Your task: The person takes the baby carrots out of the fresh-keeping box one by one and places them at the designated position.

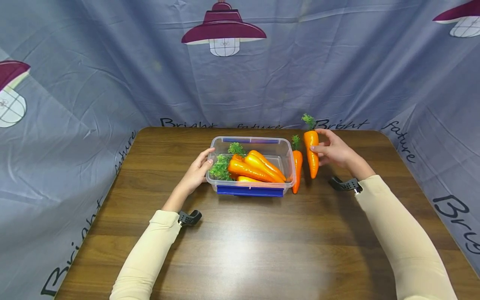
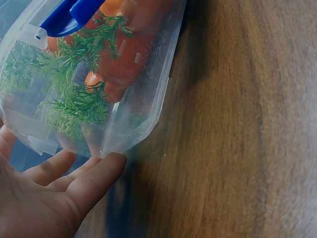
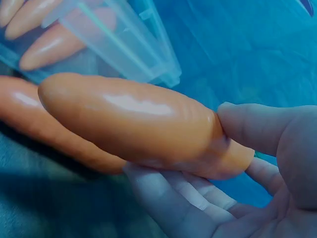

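A clear plastic box (image 1: 249, 187) with blue clips stands on the table, several orange toy carrots (image 1: 258, 168) with green leafy tops lying inside it. My left hand (image 1: 195, 173) rests against the box's left end; in the left wrist view its thumb and fingers (image 2: 99, 181) lie along the outside of the clear wall. To the right of the box, my right hand (image 1: 335, 151) holds another toy carrot (image 1: 312, 154) between thumb and fingers, its leafy top pointing to the back. A redder toy carrot (image 1: 297, 171) lies close along the box's right side.
The brown wooden table (image 1: 247, 250) ends at the back against a grey-blue curtain (image 1: 262, 91) printed with lamps and lettering. A black wrist mount (image 1: 190, 217) sits on the left sleeve, another mount (image 1: 344, 184) on the right.
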Motion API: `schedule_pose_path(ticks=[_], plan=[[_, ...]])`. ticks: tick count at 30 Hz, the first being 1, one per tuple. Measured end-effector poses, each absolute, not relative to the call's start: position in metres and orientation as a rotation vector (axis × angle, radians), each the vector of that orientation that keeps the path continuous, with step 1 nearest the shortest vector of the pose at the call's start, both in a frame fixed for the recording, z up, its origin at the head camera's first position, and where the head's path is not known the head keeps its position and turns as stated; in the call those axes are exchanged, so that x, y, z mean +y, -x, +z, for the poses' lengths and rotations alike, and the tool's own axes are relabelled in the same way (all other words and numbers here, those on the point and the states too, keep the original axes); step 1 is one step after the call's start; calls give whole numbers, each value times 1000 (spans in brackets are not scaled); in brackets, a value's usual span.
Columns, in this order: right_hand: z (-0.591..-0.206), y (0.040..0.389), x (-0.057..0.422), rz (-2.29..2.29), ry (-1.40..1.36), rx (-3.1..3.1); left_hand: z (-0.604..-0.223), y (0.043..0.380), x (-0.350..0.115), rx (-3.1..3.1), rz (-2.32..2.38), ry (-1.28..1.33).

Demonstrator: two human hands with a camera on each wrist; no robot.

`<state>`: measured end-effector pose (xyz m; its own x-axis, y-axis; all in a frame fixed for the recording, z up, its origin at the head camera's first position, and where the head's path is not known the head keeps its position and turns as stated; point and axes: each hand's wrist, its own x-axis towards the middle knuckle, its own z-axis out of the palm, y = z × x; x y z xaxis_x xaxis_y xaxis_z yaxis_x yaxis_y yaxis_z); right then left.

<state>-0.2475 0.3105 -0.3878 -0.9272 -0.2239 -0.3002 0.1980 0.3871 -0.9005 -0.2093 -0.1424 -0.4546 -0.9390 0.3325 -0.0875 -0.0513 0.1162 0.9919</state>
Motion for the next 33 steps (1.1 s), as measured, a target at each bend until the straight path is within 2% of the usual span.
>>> schedule_pose_path(ticks=[12, 33], plan=[[-418, 233, 324, -1504, -44, 2311, -453, 209, -142, 2106, 1892, -279], [-447, 229, 303, -1389, -83, 2405, -455, 209, -143, 2115, 1903, -284]])
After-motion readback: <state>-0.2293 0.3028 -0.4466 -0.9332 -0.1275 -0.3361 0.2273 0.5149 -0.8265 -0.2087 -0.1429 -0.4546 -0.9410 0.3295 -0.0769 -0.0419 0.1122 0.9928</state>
